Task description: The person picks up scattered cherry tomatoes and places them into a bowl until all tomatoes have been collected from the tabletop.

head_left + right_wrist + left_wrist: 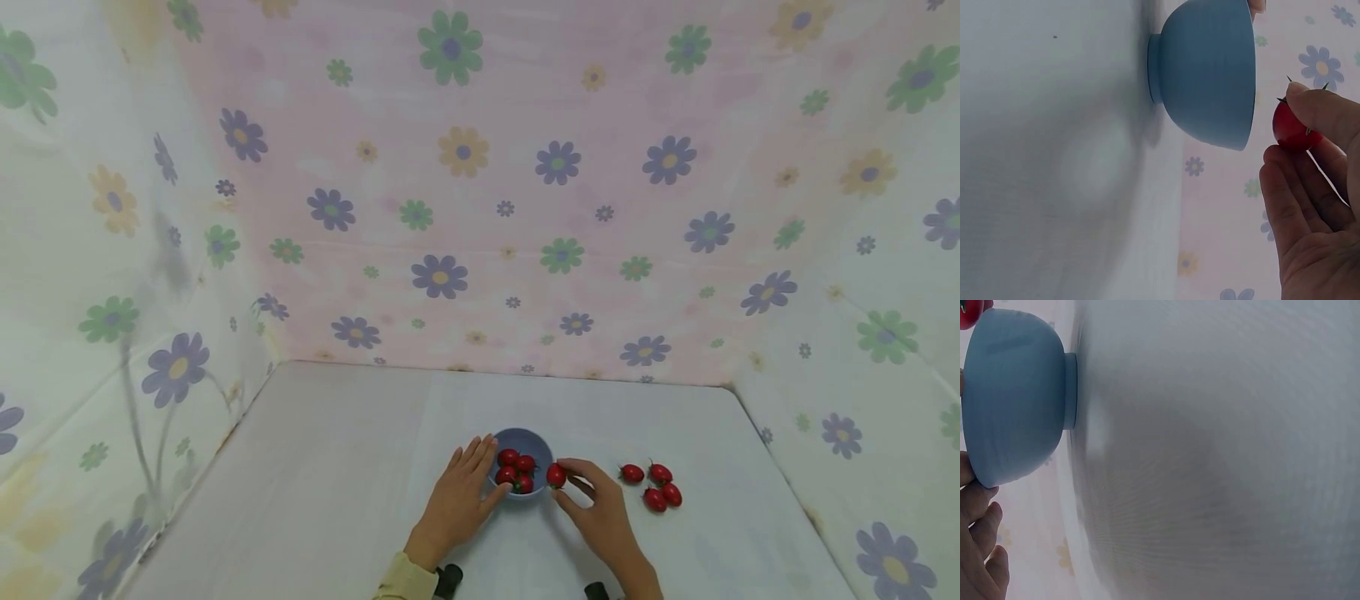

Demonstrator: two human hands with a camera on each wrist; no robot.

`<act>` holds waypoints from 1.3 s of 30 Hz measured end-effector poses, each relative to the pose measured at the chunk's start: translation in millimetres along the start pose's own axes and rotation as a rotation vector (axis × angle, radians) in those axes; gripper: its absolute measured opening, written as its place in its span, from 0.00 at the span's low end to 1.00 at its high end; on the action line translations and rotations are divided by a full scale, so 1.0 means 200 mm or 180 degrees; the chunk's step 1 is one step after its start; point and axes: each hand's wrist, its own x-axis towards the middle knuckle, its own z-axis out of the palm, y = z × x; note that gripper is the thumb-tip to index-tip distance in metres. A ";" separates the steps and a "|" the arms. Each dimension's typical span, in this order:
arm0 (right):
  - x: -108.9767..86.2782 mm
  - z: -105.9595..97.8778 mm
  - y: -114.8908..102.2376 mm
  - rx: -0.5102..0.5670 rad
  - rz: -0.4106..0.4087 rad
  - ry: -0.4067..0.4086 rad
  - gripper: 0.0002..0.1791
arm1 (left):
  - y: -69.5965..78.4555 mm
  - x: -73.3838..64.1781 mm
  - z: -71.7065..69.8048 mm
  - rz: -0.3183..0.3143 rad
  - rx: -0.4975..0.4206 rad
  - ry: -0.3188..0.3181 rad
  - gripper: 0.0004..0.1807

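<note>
a pale pink back wall [510, 100] of hanging, cloth-like sheeting rises behind a broad white tabletop [337, 467], printed with scattered daisies in purple, green and soft orange. the left wall [60, 208] and right wall [900, 275] are whiter, patterned with similar blooms; on the left, grey stems [131, 417] run beneath some flowers, and yellowish patches tint the cloth. faint creases cross the sheeting. the tabletop's far edge meets the pink wall in a nearly straight line. the light is soft and rather dim.
</note>
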 end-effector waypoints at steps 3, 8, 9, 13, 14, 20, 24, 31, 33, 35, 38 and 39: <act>0.01 0.01 -0.01 0.0029 -0.0057 -0.0017 0.27 | 0.00 0.00 0.00 0.0006 -0.0005 0.0016 0.41; 0.02 0.02 -0.03 0.0070 -0.0168 -0.0018 0.27 | 0.00 0.00 0.00 0.0019 -0.0004 0.0035 0.41; 0.02 0.02 -0.03 0.0067 -0.0178 -0.0015 0.27 | 0.00 0.00 0.00 0.0024 0.0003 0.0041 0.41; 0.03 0.04 -0.03 0.0074 -0.0206 -0.0006 0.26 | 0.00 0.00 0.01 0.0038 0.0045 0.0056 0.41; 0.03 0.04 -0.02 0.0064 -0.0211 -0.0007 0.26 | 0.00 0.00 0.01 0.0042 0.0054 0.0063 0.41; 0.05 0.06 -0.01 0.0033 -0.0212 -0.0033 0.27 | 0.00 0.00 0.01 0.0056 0.0100 0.0087 0.41; 0.06 0.07 -0.01 0.0018 -0.0171 -0.0073 0.27 | 0.00 0.00 0.00 0.0056 0.0118 0.0090 0.41; 0.08 0.07 -0.05 -0.0002 -0.0193 -0.0130 0.27 | 0.00 0.00 0.00 0.0078 0.0157 0.0111 0.41; 0.08 0.07 -0.04 -0.0014 -0.0203 -0.0141 0.27 | 0.00 0.00 0.00 0.0077 0.0161 0.0101 0.41; 0.08 0.07 -0.04 -0.0030 -0.0227 -0.0141 0.27 | 0.00 0.00 0.00 0.0078 0.0164 0.0098 0.41; 0.08 0.07 -0.03 -0.0026 -0.0262 -0.0148 0.27 | 0.00 0.00 0.00 0.0071 0.0168 0.0082 0.41; 0.08 0.08 -0.03 -0.0021 -0.0273 -0.0151 0.27 | 0.00 0.00 0.00 0.0070 0.0169 0.0077 0.41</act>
